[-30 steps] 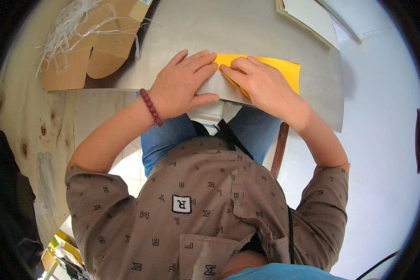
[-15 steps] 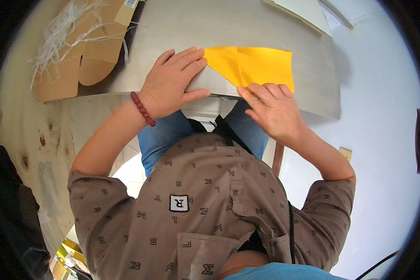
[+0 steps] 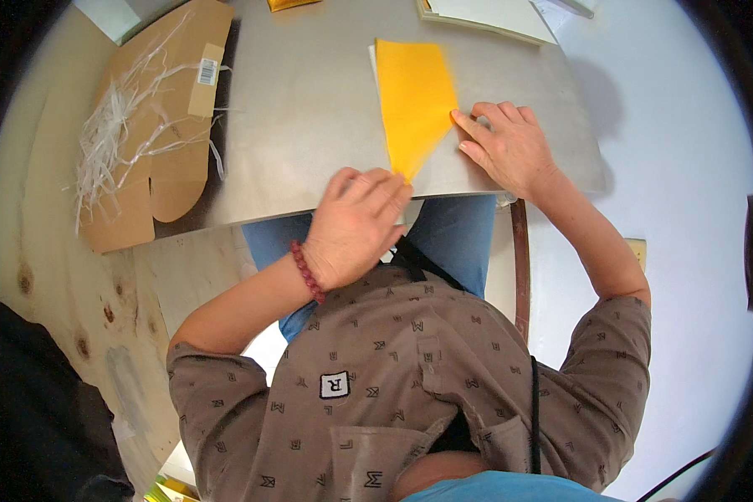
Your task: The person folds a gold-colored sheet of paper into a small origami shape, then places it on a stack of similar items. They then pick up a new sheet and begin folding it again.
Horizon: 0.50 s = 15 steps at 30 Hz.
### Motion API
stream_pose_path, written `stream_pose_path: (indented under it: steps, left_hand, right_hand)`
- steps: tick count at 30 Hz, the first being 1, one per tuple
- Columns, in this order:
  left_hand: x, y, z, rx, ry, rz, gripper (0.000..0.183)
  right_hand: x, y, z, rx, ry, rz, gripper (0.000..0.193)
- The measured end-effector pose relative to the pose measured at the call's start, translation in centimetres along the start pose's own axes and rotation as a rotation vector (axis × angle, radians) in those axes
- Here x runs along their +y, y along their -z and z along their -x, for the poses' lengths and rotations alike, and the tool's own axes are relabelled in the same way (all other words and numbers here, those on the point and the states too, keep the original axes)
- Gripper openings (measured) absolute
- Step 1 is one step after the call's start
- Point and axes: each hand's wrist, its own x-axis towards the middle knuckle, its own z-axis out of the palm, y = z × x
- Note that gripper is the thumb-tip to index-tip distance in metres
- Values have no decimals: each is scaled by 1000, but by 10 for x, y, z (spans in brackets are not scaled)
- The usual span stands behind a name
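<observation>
A folded-looking yellow sheet (image 3: 418, 88), whether paper or cloth I cannot tell, lies on the grey metal tabletop (image 3: 301, 125) with a thin white strip along its left side. It narrows to a point near the table's front edge. Fingers of my left hand (image 3: 351, 222), slightly blurred, are closed at that narrow tip; the underside of the grip is hidden. My right hand (image 3: 510, 151) rests to the right of the sheet, fingers apart, its index fingertip touching the right-hand corner. A dark red bead bracelet (image 3: 307, 272) circles my left wrist.
At the left, an opened brown cardboard box piece (image 3: 180, 163) bears tangled clear plastic strips (image 3: 109, 138). White boards (image 3: 485, 18) lie at the far right, and a small yellow item (image 3: 293, 3) sits at the far edge. A white wall (image 3: 644, 109) stands to the right.
The yellow sheet has turned from lying crosswise to pointing lengthwise, its narrow tip now towards me. My left hand has moved nearer and right with the tip; my right hand has moved slightly away.
</observation>
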Motion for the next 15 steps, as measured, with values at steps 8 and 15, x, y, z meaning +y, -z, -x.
stream_pose_path:
  steps: [8, 15]
  left_hand:
    - [45, -63, -55, 88, -224, -116, 45]
    - [83, -144, -164, 160, -40, 527, 37]
  right_hand:
    - [2, -10, -31, -47, -142, -224, 29]
    - [-8, -15, -46, -116, -132, -213, 26]
